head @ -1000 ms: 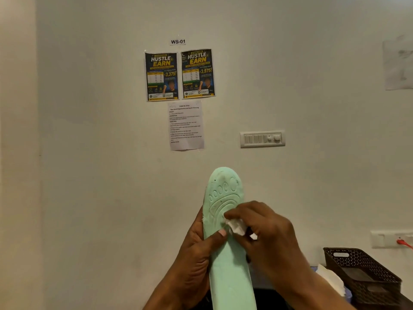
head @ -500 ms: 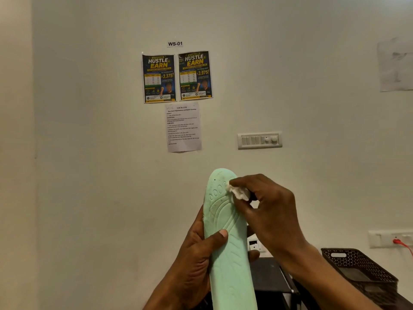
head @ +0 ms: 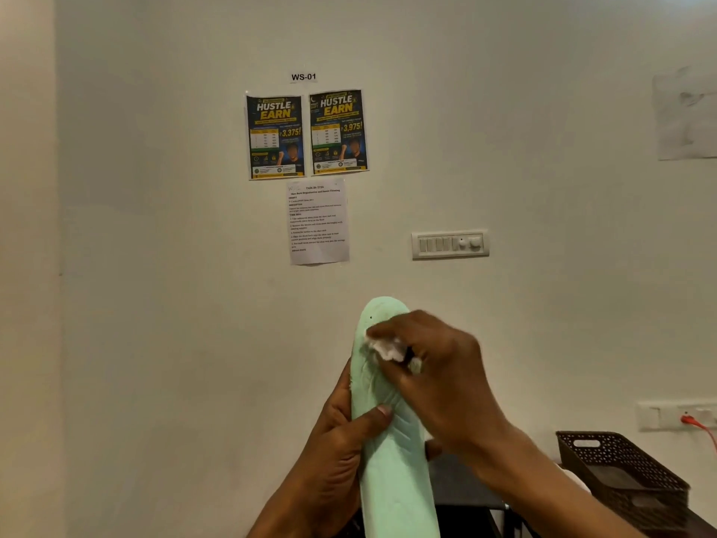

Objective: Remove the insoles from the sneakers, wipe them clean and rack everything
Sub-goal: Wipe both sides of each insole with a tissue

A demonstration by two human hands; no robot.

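Insole [head: 395,479] upright in curled left fingers [head: 433,448], right fingers [head: 392,324] pinching tissue [head: 386,349] against its toe

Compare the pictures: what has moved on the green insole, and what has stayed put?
The right hand, pinching the white wipe, slid up the insole from its forefoot to just below the toe end. Nothing was taken up or let go. The left hand still grips the insole's middle, thumb across its face; the brown basket is unmoved.
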